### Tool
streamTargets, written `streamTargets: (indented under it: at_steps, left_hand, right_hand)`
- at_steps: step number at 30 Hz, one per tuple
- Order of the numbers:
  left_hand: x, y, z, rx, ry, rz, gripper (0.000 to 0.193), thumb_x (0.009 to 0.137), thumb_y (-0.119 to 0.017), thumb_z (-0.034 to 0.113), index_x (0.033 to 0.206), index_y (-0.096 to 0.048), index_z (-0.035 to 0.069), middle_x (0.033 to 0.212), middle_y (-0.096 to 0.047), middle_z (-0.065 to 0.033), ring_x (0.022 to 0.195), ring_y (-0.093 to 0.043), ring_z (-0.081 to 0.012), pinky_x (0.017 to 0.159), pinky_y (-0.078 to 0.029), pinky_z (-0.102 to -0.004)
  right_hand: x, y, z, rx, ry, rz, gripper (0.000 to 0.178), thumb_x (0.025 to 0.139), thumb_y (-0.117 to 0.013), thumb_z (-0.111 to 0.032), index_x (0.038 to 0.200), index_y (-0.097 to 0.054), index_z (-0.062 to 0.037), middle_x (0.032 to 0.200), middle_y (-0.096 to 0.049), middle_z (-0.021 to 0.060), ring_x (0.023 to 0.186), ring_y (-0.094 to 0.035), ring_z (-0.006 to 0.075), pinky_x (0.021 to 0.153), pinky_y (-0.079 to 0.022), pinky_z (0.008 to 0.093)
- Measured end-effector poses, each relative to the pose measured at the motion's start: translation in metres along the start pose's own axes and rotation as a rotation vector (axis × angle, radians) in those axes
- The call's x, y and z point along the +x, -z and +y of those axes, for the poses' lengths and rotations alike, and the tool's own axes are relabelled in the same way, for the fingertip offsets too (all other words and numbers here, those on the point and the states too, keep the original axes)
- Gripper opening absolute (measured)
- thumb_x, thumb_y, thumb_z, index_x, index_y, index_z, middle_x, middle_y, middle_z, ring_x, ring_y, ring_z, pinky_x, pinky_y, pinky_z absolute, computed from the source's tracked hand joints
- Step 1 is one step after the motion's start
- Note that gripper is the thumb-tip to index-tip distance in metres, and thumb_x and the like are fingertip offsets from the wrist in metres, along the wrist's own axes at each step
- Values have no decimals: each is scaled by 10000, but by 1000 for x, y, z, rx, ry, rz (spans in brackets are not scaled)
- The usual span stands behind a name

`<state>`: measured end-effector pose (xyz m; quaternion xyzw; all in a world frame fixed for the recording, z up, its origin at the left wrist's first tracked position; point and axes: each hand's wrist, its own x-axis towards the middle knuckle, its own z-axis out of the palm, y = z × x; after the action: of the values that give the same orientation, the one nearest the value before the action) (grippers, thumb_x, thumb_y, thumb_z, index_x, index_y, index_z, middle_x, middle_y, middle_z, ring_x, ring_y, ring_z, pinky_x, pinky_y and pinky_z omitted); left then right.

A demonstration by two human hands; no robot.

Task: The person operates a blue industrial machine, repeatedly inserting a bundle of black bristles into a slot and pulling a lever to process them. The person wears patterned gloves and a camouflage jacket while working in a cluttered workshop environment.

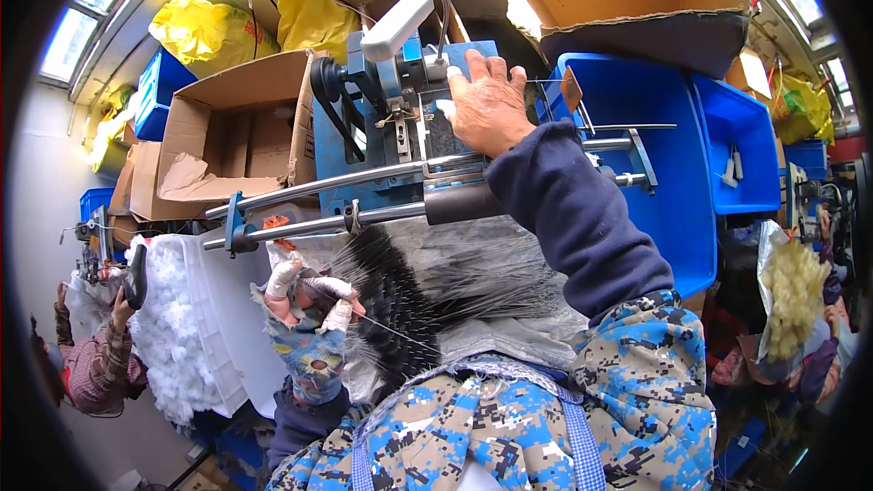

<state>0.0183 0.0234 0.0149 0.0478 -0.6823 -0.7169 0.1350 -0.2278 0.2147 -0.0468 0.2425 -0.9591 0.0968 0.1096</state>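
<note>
My left hand (314, 298), its fingers wrapped in white tape, is closed at the lower left of the machine. From its fingertips a thin pale strand (400, 333) runs toward my lap. Right beside it lies a dense mass of black bristles (386, 295), with long loose bristles (491, 284) fanned out to its right on a grey sheet (518, 238). My right hand (491, 105) rests palm down on top of the blue machine (341, 156), fingers apart and holding nothing. Two steel rods (318, 225) cross in front of the machine.
An open cardboard box (238, 132) stands left of the machine, and a large blue bin (668, 209) to its right. White fluffy material (173, 327) fills a white tray at the left. One person (100, 359) works at far left, another (823, 327) beside pale yellow fibre (793, 295) at far right.
</note>
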Motion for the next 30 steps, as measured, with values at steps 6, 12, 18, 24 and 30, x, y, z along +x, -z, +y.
streamTargets:
  at_steps: [6,12,18,24,30]
  left_hand:
    - [10,0,-5,-154,113,77,641,766,-555,-139,1308,-326,116,843,-620,-163,654,-624,-195,545,-510,-252]
    - [11,-10,-2,-67,8,7,619,768,-568,-120,1298,-343,108,839,-619,-164,661,-627,-199,546,-509,-260]
    - [4,6,-2,-51,15,86,643,757,-544,-131,1322,-348,106,812,-614,-153,606,-606,-209,505,-498,-263]
    - [4,-3,8,-35,-5,47,594,787,-577,-107,1291,-339,100,835,-624,-175,681,-641,-211,558,-533,-291]
    - [6,12,-7,-37,12,129,570,787,-538,-104,1298,-381,94,838,-616,-166,635,-618,-228,521,-514,-281]
  right_hand:
    - [-37,27,5,121,-26,-148,609,754,-666,-348,1216,-496,11,1257,-357,194,1132,-375,340,878,-347,479]
    - [-33,24,-3,124,-34,-154,604,789,-638,-358,1219,-472,32,1096,-426,188,973,-515,319,771,-460,421]
    - [-24,6,-47,168,21,-38,646,785,-633,-371,1203,-437,81,998,-488,187,845,-562,303,689,-507,366]
    - [-20,8,-53,248,52,-139,629,800,-621,-334,1197,-420,111,980,-515,216,824,-574,336,740,-493,372]
    - [-31,40,5,-37,96,-192,453,768,-653,-298,1063,-559,32,1063,-459,148,976,-479,282,743,-417,419]
